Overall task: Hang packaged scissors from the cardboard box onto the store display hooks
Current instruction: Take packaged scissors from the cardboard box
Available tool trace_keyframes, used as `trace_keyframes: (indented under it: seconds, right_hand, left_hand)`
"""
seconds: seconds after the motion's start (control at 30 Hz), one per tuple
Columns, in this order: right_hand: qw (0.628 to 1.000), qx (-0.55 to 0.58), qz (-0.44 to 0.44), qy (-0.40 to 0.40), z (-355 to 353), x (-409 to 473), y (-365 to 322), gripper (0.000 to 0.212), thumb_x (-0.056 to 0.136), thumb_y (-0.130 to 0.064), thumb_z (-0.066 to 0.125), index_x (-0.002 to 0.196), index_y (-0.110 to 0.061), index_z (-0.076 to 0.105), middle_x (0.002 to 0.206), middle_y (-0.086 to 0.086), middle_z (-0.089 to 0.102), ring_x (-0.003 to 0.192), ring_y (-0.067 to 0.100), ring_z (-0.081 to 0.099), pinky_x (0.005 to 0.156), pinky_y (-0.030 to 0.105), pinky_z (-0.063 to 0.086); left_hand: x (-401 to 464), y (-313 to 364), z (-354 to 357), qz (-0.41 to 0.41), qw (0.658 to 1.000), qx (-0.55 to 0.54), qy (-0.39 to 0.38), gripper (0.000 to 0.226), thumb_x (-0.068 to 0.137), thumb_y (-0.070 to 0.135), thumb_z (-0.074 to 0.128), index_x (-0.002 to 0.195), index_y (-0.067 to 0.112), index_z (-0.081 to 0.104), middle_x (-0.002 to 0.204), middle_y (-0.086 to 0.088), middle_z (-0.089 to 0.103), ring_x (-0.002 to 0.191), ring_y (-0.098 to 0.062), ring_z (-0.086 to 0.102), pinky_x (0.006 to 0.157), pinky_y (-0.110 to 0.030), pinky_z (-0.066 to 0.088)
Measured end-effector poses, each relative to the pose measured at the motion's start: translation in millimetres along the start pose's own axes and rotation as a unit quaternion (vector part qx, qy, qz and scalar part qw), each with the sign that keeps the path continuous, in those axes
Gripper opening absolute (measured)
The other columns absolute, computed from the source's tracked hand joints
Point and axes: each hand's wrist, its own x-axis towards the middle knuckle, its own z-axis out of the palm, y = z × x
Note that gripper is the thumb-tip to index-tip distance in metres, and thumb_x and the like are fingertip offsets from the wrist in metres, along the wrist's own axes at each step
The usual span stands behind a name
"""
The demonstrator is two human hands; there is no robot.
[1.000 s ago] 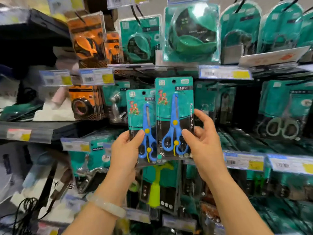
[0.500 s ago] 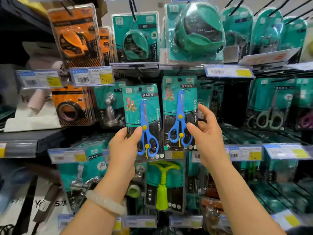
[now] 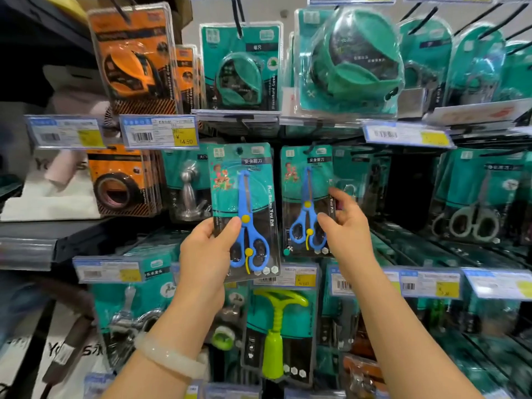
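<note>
Your left hand (image 3: 205,256) grips 1 scissors pack (image 3: 244,211); your right hand (image 3: 344,229) has pushed its scissors pack (image 3: 307,198) farther right, the 2 now apart.

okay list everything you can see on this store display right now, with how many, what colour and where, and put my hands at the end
Blue safety scissors in teal blister packs: two, centre; second pack to its right.
Orange tape-measure packs: several, orange and black, upper left.
Orange packs of black tape rolls: a stack, middle left.
Teal tape-measure packs: two sizes, top centre; the larger further right.
Silver door-stop pack: one, left of the scissors.
Grey-handled scissors pack: one, right.
Lime-green T-handled tool pack: one, lower centre.
Price labels: many, white, blue and yellow, along the rails.
White bangle: one, left wrist.
Left hand: holds the nearer pack.
Right hand: grips the second pack.
</note>
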Motion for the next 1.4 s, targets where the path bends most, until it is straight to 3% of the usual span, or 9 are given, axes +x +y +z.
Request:
trace_keyframes:
  seconds: [0.13, 0.27, 0.43, 0.57, 0.7, 0.77, 0.93, 1.13, 1.4]
  right_hand:
    - [1.000, -0.027, 0.011, -0.001, 2.0, 23.0, 0.7, 0.038, 0.093, 0.001, 0.047, 0.125, -0.020, 0.046, 0.071, 0.000, 0.050, 0.047, 0.003, 0.047, 0.042, 0.017, 0.036]
    - [0.995, -0.086, 0.040, -0.021, 3.9, 38.4, 2.5, 0.042, 0.094, 0.001, 0.046, 0.126, -0.025, 0.041, 0.090, 0.005, 0.049, 0.070, 0.020, 0.044, 0.055, 0.032, 0.035]
    - [0.986, -0.146, 0.041, -0.066, -7.9, 37.5, 0.6, 0.037, 0.093, -0.006, 0.053, 0.127, -0.018, 0.048, 0.105, 0.009, 0.056, 0.084, 0.025, 0.054, 0.061, 0.030, 0.045]
    - [0.982, -0.178, 0.024, -0.053, -19.1, 24.7, -1.2, 0.030, 0.093, -0.017, 0.055, 0.123, -0.011, 0.057, 0.126, 0.009, 0.056, 0.104, 0.025, 0.056, 0.085, 0.035, 0.048]
    - [0.998, -0.011, -0.017, -0.065, -27.3, -4.9, -18.8, 0.015, 0.093, -0.024, 0.055, 0.108, -0.021, 0.056, 0.101, -0.004, 0.064, 0.088, 0.006, 0.063, 0.069, 0.018, 0.050]
    - [0.991, 0.057, -0.034, -0.119, -24.5, -21.8, -24.1, 0.033, 0.089, -0.023, 0.062, 0.117, -0.027, 0.046, 0.094, -0.004, 0.063, 0.077, 0.001, 0.065, 0.065, 0.019, 0.054]
    - [0.985, -0.010, -0.156, -0.074, -17.8, -37.9, -6.3, 0.054, 0.083, -0.011, 0.069, 0.113, -0.046, 0.042, 0.095, -0.001, 0.060, 0.079, 0.012, 0.065, 0.071, 0.033, 0.056]
    - [0.981, 0.032, -0.183, -0.046, -28.5, -30.6, -12.4, 0.053, 0.083, -0.005, 0.068, 0.108, -0.047, 0.047, 0.095, -0.006, 0.054, 0.078, -0.008, 0.057, 0.070, 0.014, 0.051]
    - [0.986, 0.025, -0.159, -0.047, -29.6, -13.1, -15.8, 0.048, 0.082, -0.008, 0.069, 0.113, -0.038, 0.050, 0.092, 0.003, 0.062, 0.084, 0.021, 0.066, 0.074, 0.031, 0.058]
  left_hand:
    - [2.3, -0.8, 3.3, -0.003, 1.000, 0.007, -0.005, 0.008, 0.091, 0.011, 0.060, 0.090, 0.016, 0.066, 0.094, -0.004, 0.073, 0.093, -0.024, 0.067, 0.083, -0.035, 0.053]
    - [2.5, -4.6, 9.7, -0.013, 1.000, 0.006, -0.012, 0.008, 0.090, 0.011, 0.061, 0.089, 0.015, 0.068, 0.091, -0.005, 0.074, 0.093, -0.026, 0.068, 0.084, -0.041, 0.054]
    - [-0.6, -10.0, 16.4, -0.019, 1.000, 0.005, -0.016, 0.009, 0.090, 0.012, 0.061, 0.087, 0.017, 0.068, 0.087, -0.003, 0.075, 0.090, -0.026, 0.069, 0.083, -0.042, 0.054]
    - [-5.5, -14.7, 24.7, -0.023, 1.000, -0.006, -0.014, 0.008, 0.090, 0.012, 0.061, 0.088, 0.016, 0.067, 0.089, -0.003, 0.074, 0.088, -0.023, 0.069, 0.081, -0.039, 0.053]
    - [-12.6, -17.9, 36.9, -0.026, 0.999, -0.021, -0.020, 0.007, 0.090, 0.011, 0.060, 0.091, 0.014, 0.067, 0.091, -0.004, 0.074, 0.085, -0.022, 0.069, 0.076, -0.035, 0.055]
    - [-17.2, -19.4, 45.6, -0.025, 0.999, -0.028, -0.031, 0.008, 0.089, 0.011, 0.060, 0.092, 0.012, 0.068, 0.093, -0.008, 0.074, 0.087, -0.026, 0.069, 0.079, -0.040, 0.056]
    - [-28.4, -25.3, 62.4, 0.032, 0.999, -0.013, -0.036, 0.014, 0.089, 0.010, 0.061, 0.098, 0.019, 0.065, 0.090, -0.002, 0.074, 0.087, -0.023, 0.071, 0.075, -0.037, 0.057]
    - [-35.6, -22.5, 74.8, 0.084, 0.996, -0.023, -0.033, 0.042, 0.091, 0.001, 0.057, 0.106, 0.038, 0.045, 0.094, -0.019, 0.066, 0.084, -0.029, 0.066, 0.076, -0.047, 0.053]
    - [-23.3, -19.9, 83.0, 0.098, 0.994, 0.001, -0.043, 0.034, 0.091, 0.002, 0.056, 0.100, 0.035, 0.051, 0.082, -0.007, 0.067, 0.072, -0.016, 0.066, 0.062, -0.028, 0.053]
